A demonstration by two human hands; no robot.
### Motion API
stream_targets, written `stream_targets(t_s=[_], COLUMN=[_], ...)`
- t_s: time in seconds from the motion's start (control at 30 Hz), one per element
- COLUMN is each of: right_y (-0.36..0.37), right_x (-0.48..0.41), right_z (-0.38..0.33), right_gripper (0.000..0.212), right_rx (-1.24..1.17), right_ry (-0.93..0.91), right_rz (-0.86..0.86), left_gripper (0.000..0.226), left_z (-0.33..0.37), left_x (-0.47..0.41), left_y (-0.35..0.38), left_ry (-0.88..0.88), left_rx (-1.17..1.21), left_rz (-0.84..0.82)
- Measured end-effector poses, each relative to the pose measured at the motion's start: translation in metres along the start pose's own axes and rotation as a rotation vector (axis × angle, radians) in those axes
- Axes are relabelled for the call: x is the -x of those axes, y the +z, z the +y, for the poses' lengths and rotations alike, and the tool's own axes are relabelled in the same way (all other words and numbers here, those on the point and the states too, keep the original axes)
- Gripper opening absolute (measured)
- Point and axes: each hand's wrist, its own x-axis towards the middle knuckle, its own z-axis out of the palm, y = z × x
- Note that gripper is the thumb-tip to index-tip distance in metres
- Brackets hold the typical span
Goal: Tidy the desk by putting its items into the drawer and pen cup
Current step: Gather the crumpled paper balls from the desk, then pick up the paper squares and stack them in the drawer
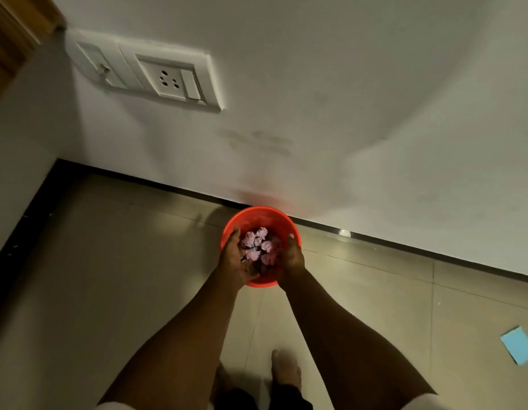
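So both hands are down over a round orange-red plastic bucket (256,211) standing on the beige tiled floor (109,261), pushed right up against the black skirting strip (404,241) at the foot of the white wall (345,99). The left hand (234,258) and right hand (293,258) are cupped together, one on each side, with fingers curved round a pile of crumpled pink paper wads (258,245). The wads sit right above the bucket's mouth, between the two palms. Honestly can't tell if the bottom ones are already lying inside the bucket or all resting in the hands, it's pretty dim in there.

A light blue square paper note (518,349) lies flat on the floor, well off toward the right edge of the floor, nowhere near the bucket. Up on the wall there's a white socket and switch panel (168,76), beside a brown wooden frame (11,31) in the top left corner. The person's bare feet (286,368) show on the tiles just below the forearms.
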Motion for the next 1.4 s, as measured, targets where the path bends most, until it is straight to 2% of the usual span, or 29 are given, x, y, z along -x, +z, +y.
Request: stream_targets(t_s=[0.07, 0.17, 0.33, 0.6, 0.8, 0.97, 1.1, 1.2, 1.3, 1.4], right_y=[0.002, -0.013, -0.054, -0.187, -0.327, -0.458, -0.566, -0.632, -0.698, -0.756], right_x=[0.05, 0.109, 0.204, 0.299, 0.329, 0.326, 0.284, 0.243, 0.186, 0.111], right_z=[-0.015, -0.03, -0.046, -0.046, -0.053, -0.066, -0.092, -0.117, -0.14, -0.157], right_gripper=[0.039, 0.025, 0.022, 0.023, 0.018, 0.017, 0.018, 0.018, 0.018, 0.02], right_rx=[0.02, 0.064, 0.117, -0.053, -0.065, -0.142, -0.079, 0.045, 0.251, 0.457], right_ry=[-0.007, 0.0, -0.117, -0.27, -0.353, -0.311, -0.227, -0.209, -0.197, -0.198], right_rz=[-0.053, -0.077, -0.041, 0.204, 0.419, 0.579, 0.604, 0.603, 0.615, 0.633], left_gripper=[0.041, 0.036, 0.017, 0.019, 0.019, 0.012, 0.015, 0.012, 0.008, 0.012], left_z=[-0.004, -0.014, -0.043, -0.15, -0.253, -0.361, -0.448, -0.495, -0.538, -0.575], left_x=[0.02, 0.071, 0.159, 0.248, 0.269, 0.248, 0.208, 0.165, 0.106, 0.031], left_y=[0.004, 0.016, 0.04, 0.086, 0.173, 0.261, 0.33, 0.371, 0.403, 0.43], left_ry=[0.08, 0.115, 0.212, 0.245, 0.322, 0.305, 0.314, 0.346, 0.299, 0.334], left_rx=[-0.059, -0.12, -0.305, -0.653, -1.022, -1.269, -1.454, -1.566, -1.621, -1.775], left_rz=[0.054, 0.064, 0.008, -0.046, -0.213, -0.315, -0.409, -0.434, -0.4, -0.406])
